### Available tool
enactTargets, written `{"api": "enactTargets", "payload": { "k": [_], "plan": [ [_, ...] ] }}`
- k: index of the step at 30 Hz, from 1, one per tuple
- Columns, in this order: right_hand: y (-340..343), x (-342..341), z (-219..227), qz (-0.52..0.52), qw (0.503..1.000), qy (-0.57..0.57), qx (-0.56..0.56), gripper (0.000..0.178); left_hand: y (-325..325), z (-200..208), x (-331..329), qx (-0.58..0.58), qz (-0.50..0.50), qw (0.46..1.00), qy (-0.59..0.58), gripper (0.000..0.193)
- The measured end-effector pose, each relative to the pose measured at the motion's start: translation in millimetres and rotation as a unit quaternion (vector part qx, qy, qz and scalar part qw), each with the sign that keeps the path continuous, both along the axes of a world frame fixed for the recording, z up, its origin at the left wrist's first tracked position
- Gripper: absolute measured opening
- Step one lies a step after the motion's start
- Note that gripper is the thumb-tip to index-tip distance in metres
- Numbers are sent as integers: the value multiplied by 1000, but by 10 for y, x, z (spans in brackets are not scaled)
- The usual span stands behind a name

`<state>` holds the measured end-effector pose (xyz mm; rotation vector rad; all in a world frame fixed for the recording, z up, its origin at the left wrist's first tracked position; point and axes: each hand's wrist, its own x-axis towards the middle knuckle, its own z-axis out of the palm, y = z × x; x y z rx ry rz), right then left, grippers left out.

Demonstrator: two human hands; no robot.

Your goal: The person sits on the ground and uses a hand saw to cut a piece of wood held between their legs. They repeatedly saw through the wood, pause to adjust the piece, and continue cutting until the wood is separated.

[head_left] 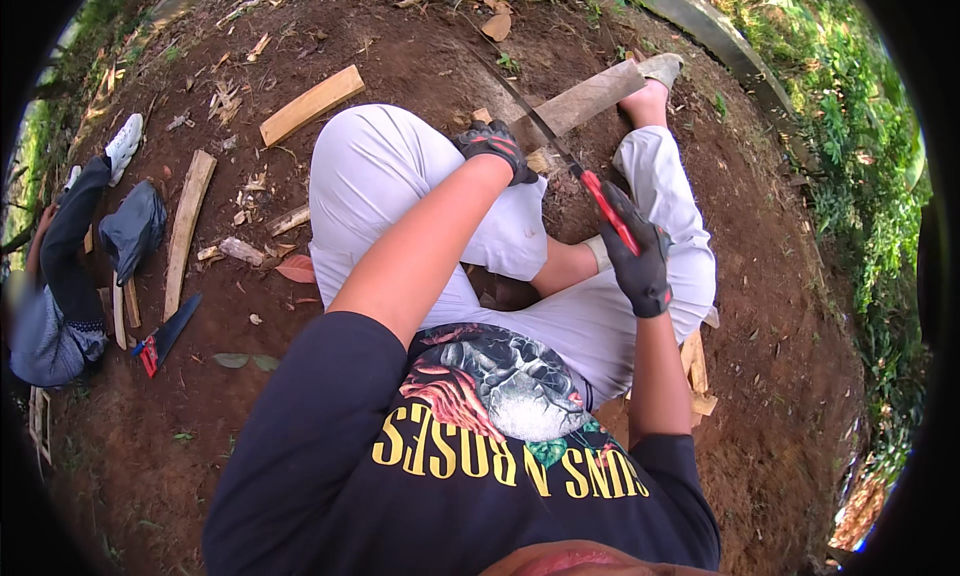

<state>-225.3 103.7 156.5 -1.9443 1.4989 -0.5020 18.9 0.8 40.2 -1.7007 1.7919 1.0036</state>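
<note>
My right hand, in a dark glove, is closed round the red and black handle of a hand saw. The dark blade points away to the far left and crosses a weathered wooden plank. My left hand, gloved too, is curled at the plank's near left end beside my raised knee. Its fingertips are partly hidden, but they look wrapped on the wood. The plank's far end reaches my foot at the upper right. A small piece of light wood shows under the blade.
Cut boards and a long wooden strip lie on brown soil. A second saw with a red handle rests at the left, near another person sitting there. Wood pieces lie by my right thigh. Plants border the right.
</note>
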Motion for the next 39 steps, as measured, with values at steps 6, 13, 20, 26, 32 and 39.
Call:
{"api": "enactTargets", "payload": {
  "k": [6,13,20,26,32,39],
  "plan": [
    [-781,591,-669,18,997,-69,-38,55,-31,77,8,9,8,1000,4,119],
    [32,-142,-16,-2,999,-2,35,55,22,-112,29,-15,36,999,0,123],
    [992,-810,715,-42,998,27,40,56,14,-71,-46,-35,45,998,-24,123],
    [336,-277,-27,-4,999,52,15,55,-6,192,-108,-20,32,999,-8,110],
    [-360,32,-539,15,999,-41,21,54,-97,-294,-54,-64,-36,997,28,97],
    [283,-539,-178,20,997,-17,78,57,-147,-752,95,-81,-46,996,-5,92]
  ]
}}
